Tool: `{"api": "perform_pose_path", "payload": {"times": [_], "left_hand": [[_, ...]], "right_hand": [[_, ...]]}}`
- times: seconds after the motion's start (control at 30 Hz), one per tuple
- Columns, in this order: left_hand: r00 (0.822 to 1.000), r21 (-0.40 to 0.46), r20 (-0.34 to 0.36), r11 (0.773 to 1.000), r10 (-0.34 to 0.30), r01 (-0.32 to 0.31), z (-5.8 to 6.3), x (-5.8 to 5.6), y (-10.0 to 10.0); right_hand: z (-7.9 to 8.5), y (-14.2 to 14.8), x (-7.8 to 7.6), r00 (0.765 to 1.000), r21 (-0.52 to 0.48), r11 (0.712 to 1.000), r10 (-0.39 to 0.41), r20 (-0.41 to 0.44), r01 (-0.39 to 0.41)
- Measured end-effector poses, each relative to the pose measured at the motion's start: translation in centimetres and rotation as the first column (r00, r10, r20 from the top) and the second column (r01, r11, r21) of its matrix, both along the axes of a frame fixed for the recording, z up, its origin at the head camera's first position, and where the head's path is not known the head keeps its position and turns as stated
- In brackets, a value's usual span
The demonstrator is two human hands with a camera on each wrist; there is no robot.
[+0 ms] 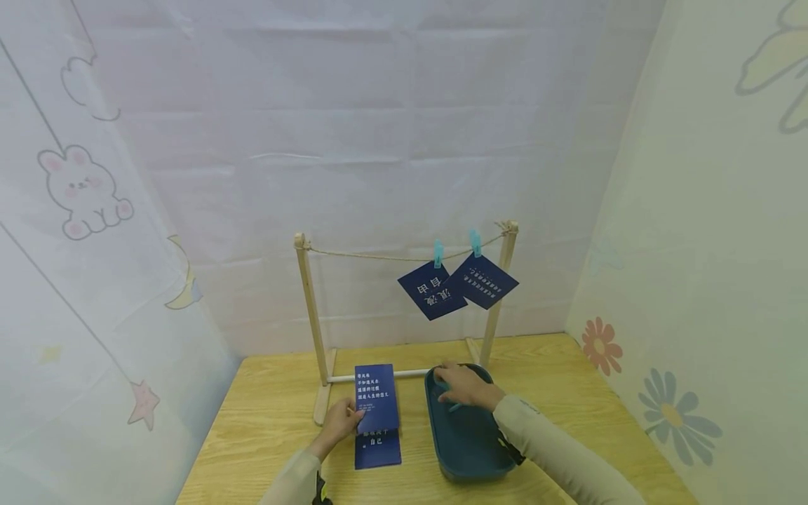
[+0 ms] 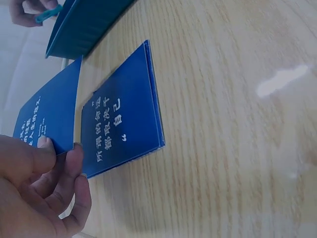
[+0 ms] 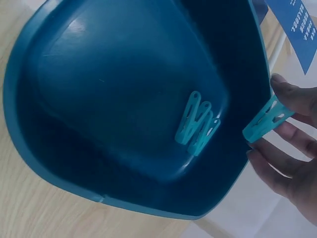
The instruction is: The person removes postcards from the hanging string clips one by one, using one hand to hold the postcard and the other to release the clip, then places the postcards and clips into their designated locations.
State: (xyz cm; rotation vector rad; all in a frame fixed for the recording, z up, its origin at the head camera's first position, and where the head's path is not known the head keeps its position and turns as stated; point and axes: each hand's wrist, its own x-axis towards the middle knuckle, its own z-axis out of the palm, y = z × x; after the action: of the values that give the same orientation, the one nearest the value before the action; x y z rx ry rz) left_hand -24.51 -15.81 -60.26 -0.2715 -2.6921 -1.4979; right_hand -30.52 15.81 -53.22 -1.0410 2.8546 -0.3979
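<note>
My left hand [image 1: 341, 421] pinches the edge of a dark blue card [image 2: 52, 111] with white writing. That card is lifted over a stack of similar blue cards [image 2: 126, 109] lying on the table. Between thumb and fingers, my right hand [image 1: 466, 387] grips a turquoise clothespin [image 3: 265, 121] at the far rim of a teal basin [image 1: 470, 442]. More turquoise clothespins [image 3: 188, 119] lie on the basin floor in the right wrist view. Two blue cards, one on the left [image 1: 426, 293] and one on the right [image 1: 484, 277], hang from a rope by clothespins [image 1: 438, 254].
Behind the basin stands a wooden frame [image 1: 311, 301] with the rope [image 1: 366, 254] tied between its posts. A white bar [image 1: 410, 373] joins the posts low down. Pale printed curtains [image 1: 404, 140] enclose the wooden table [image 1: 265, 400] at the back and sides.
</note>
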Motion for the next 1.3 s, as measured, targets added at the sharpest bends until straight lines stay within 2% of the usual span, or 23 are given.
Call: {"api": "perform_pose_path", "payload": {"times": [0.23, 0.6, 0.73, 0.9, 1.3], "left_hand": [[0.998, -0.014, 0.07, 1.0, -0.01, 0.011, -0.3, 0.4, -0.6], [0.995, -0.06, 0.1, 0.998, -0.005, 0.011, -0.9, 0.9, -0.7], [0.997, -0.068, 0.076, 0.997, -0.02, 0.026, -1.3, 1.1, -0.9], [0.997, -0.053, 0.067, 0.998, -0.039, 0.042, -1.4, 1.4, -1.2], [0.988, 0.002, 0.138, 0.997, -0.073, 0.073, -1.3, 2.0, -1.5]], "right_hand": [[-1.0, 0.6, 0.1, 0.997, 0.027, 0.999, -0.02, 0.068, 0.019], [-2.5, 1.0, 0.2, 0.999, 0.055, 0.998, 0.039, 0.018, -0.04], [-2.8, 1.1, 0.3, 0.999, 0.056, 0.997, 0.046, 0.008, -0.046], [-3.0, 1.2, 0.4, 0.999, 0.063, 0.997, 0.05, 0.008, -0.05], [-3.7, 1.5, 0.3, 0.998, 0.09, 0.995, 0.051, 0.031, -0.053]]}}
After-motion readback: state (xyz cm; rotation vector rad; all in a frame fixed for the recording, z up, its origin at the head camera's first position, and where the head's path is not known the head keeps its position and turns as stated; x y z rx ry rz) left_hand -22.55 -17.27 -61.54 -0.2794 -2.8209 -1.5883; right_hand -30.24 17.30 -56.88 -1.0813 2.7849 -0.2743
